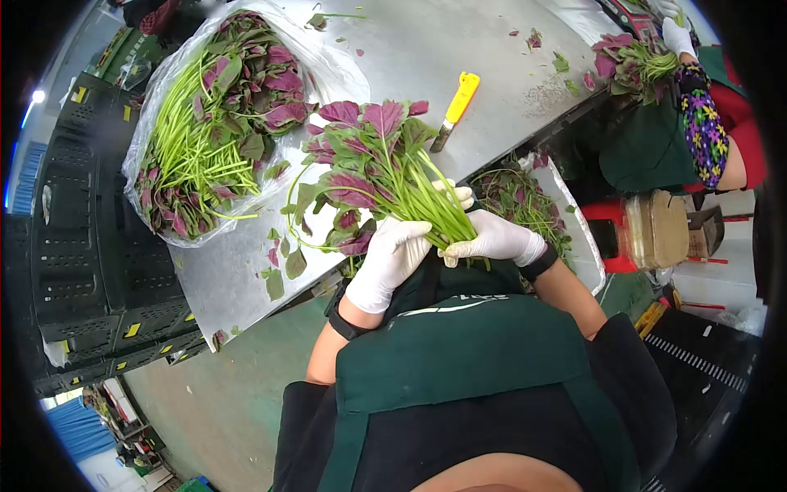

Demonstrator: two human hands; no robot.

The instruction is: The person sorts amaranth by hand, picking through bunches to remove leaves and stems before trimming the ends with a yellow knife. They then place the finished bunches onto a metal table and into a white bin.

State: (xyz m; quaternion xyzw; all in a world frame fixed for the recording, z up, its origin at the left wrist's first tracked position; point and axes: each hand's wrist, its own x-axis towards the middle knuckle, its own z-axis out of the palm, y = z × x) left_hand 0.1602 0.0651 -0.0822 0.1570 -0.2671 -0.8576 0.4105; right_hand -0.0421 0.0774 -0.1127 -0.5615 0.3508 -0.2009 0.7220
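A bunch of red amaranth [385,180], with purple-green leaves and pale green stems, is held up in front of my apron. My left hand [389,258], in a white glove, is closed around the stems from below. At the cut stem ends, my gloved right hand [496,238] grips the bunch between thumb and fingers. Just beyond the bunch, a yellow-handled knife [461,102] lies on the metal table [410,45]. To the left, a large heap of the same amaranth [221,123] rests in an open clear plastic bag [332,70].
Black plastic crates [78,238] are stacked to the left. A white tub [574,221] with amaranth scraps stands beyond the table edge, right of me. Loose leaves [275,283] are scattered on the table. A co-worker's gloved hand [679,39] holds another bunch at upper right.
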